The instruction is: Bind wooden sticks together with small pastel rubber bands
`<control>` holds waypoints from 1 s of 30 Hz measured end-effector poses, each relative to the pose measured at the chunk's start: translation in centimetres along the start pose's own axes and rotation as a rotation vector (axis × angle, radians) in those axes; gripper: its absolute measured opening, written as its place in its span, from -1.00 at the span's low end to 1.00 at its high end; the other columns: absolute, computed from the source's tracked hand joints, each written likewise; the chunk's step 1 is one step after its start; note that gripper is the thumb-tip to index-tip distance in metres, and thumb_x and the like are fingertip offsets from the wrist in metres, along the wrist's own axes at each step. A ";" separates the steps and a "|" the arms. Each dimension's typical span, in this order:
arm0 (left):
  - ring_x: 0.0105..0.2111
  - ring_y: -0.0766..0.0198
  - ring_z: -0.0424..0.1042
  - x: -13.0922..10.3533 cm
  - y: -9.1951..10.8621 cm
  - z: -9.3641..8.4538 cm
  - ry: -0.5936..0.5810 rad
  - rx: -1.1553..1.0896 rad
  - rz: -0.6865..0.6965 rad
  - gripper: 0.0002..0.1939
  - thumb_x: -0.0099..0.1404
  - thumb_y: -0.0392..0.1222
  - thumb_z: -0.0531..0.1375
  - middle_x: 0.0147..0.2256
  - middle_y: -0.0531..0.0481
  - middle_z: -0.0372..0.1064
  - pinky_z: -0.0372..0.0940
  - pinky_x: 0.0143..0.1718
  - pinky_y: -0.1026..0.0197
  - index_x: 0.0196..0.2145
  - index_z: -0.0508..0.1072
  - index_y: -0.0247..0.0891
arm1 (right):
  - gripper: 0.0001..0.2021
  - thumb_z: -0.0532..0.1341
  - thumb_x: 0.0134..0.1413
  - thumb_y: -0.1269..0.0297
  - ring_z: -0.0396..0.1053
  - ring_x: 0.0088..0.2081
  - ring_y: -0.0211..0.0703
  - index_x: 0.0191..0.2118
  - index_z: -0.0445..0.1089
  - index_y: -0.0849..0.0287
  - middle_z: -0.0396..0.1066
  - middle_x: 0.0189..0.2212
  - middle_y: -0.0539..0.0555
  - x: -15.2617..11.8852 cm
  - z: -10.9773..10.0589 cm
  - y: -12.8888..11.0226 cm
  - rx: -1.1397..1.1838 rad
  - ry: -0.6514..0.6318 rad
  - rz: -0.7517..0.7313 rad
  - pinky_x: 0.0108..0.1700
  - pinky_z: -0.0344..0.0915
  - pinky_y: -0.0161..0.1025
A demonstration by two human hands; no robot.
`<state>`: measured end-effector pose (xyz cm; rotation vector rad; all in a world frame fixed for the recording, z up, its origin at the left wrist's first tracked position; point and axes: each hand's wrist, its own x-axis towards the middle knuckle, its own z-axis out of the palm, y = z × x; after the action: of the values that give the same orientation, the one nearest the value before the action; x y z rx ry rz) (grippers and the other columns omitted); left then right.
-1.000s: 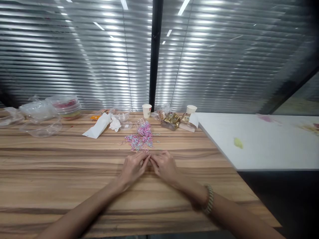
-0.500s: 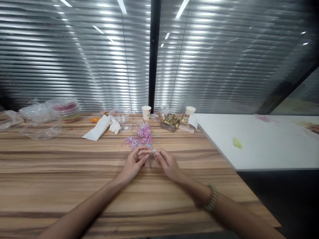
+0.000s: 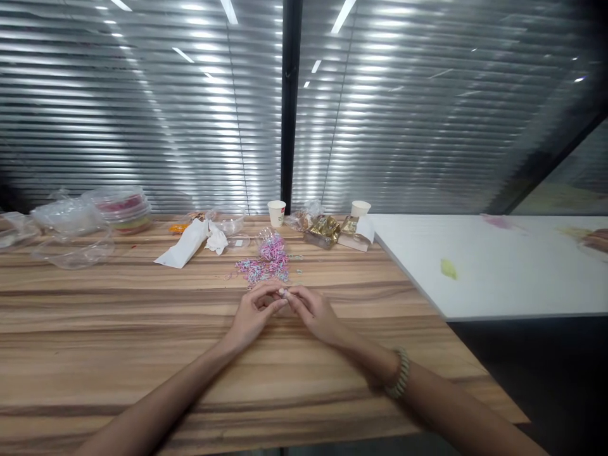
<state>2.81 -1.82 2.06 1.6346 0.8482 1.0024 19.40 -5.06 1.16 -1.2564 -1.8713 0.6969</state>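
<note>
My left hand point(image 3: 253, 313) and my right hand point(image 3: 317, 315) meet just above the wooden table, fingertips together. Both are closed in a pinch around a small pale piece point(image 3: 283, 292), mostly covered by the fingers and too small to name. Just beyond my fingertips lies a loose pile of small pink, purple and pale blue loops point(image 3: 262, 268). More of these loops spill from a clear plastic container point(image 3: 266, 235) tipped toward me. A few loops lie singly to the right of the pile.
Along the back stand a paper cup point(image 3: 276, 214), gold wrappers point(image 3: 323, 230), a second cup point(image 3: 361, 208), white paper point(image 3: 184, 246) and a crumpled tissue point(image 3: 216, 239). Stacked clear tubs point(image 3: 118, 209) are at left. A white table point(image 3: 503, 278) adjoins on the right; another person's hand point(image 3: 596, 240) shows there.
My hands have come closer together, and the right fingers have moved left onto the small piece. The view has shifted slightly. At the right edge, the other person's hand shows more.
</note>
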 end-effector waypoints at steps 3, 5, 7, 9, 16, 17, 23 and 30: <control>-0.21 0.23 0.32 0.0 -0.5 0.0 0.039 0.049 0.038 -0.78 0.08 -0.13 0.22 -0.23 -0.11 0.34 0.25 -0.19 0.25 -0.33 0.47 -0.32 | -0.50 -0.17 0.10 0.00 0.07 -0.38 -0.79 -0.17 0.31 0.28 0.26 -0.33 -0.02 0.1 -0.1 -0.1 -0.026 -0.040 0.003 -0.28 -0.04 -0.75; -0.22 0.22 0.33 0.0 -0.6 -0.1 0.050 0.069 0.035 -0.78 0.07 -0.12 0.23 -0.25 -0.12 0.35 0.25 -0.23 0.26 -0.36 0.47 -0.32 | -0.48 -0.17 0.10 -0.03 0.04 -0.42 -0.79 -0.20 0.33 0.28 0.26 -0.38 -0.03 0.2 -0.3 -0.1 -0.041 -0.076 0.015 -0.32 -0.08 -0.74; -0.26 0.23 0.33 0.1 -0.4 -0.2 0.038 0.079 0.017 -0.77 0.06 -0.10 0.23 -0.27 -0.11 0.35 0.26 -0.30 0.28 -0.38 0.45 -0.32 | -0.48 -0.17 0.08 -0.05 0.04 -0.41 -0.80 -0.19 0.33 0.25 0.26 -0.38 -0.04 0.3 -0.6 0.1 -0.057 -0.082 0.026 -0.32 -0.09 -0.74; -0.31 0.25 0.34 0.2 0.0 -0.3 0.029 0.061 -0.012 -0.76 0.07 -0.07 0.22 -0.32 -0.08 0.34 0.26 -0.35 0.29 -0.40 0.42 -0.32 | -0.47 -0.16 0.07 -0.07 0.05 -0.38 -0.80 -0.20 0.33 0.25 0.26 -0.35 -0.04 0.7 -1.2 0.5 -0.080 -0.050 0.029 -0.30 -0.10 -0.75; -0.21 0.23 0.35 0.2 1.0 0.0 0.047 -0.208 -0.162 -0.67 0.09 -0.03 0.21 -0.17 -0.11 0.36 0.25 -0.18 0.25 -0.25 0.38 -0.32 | -0.37 -0.29 0.09 -0.10 0.07 -0.27 -0.72 -0.15 0.29 0.31 0.22 -0.24 0.04 3.0 -9.4 4.9 -0.260 0.537 0.290 -0.16 0.01 -0.72; -0.17 0.22 0.34 0.1 1.0 0.0 0.036 -0.287 -0.174 -0.69 0.11 -0.05 0.21 -0.14 -0.12 0.34 0.23 -0.13 0.24 -0.24 0.37 -0.31 | -0.38 -0.29 0.10 -0.08 0.08 -0.22 -0.69 -0.11 0.28 0.28 0.20 -0.20 0.04 2.9 -11.3 5.9 -0.344 0.644 0.397 -0.08 0.03 -0.69; -0.34 0.26 0.39 -0.3 1.2 0.3 -0.210 -0.566 -0.342 -0.79 0.18 -0.13 0.15 -0.29 -0.11 0.36 0.30 -0.27 0.21 -0.30 0.33 -0.33 | -0.52 -0.24 0.09 0.15 -0.17 0.12 -0.22 -0.02 0.23 0.22 -0.04 0.00 0.16 -2.5 -20.0 11.8 -0.534 0.966 0.915 0.19 -0.17 -0.01; -0.69 0.57 0.06 -1.3 1.7 0.6 -0.171 -0.313 -0.390 -0.69 0.14 -0.01 0.17 -0.50 0.08 0.24 0.04 -0.66 0.46 -0.28 0.33 -0.31 | -0.56 -0.15 0.02 0.19 -0.13 0.11 -0.08 -0.10 0.29 0.27 -0.06 -0.03 0.22 -6.4 -21.5 16.0 -0.537 0.848 1.224 0.09 -0.11 0.11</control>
<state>2.92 -3.63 3.35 1.2107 0.8088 0.6716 46.84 -4.64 -1.06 -2.5373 -0.4426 0.0991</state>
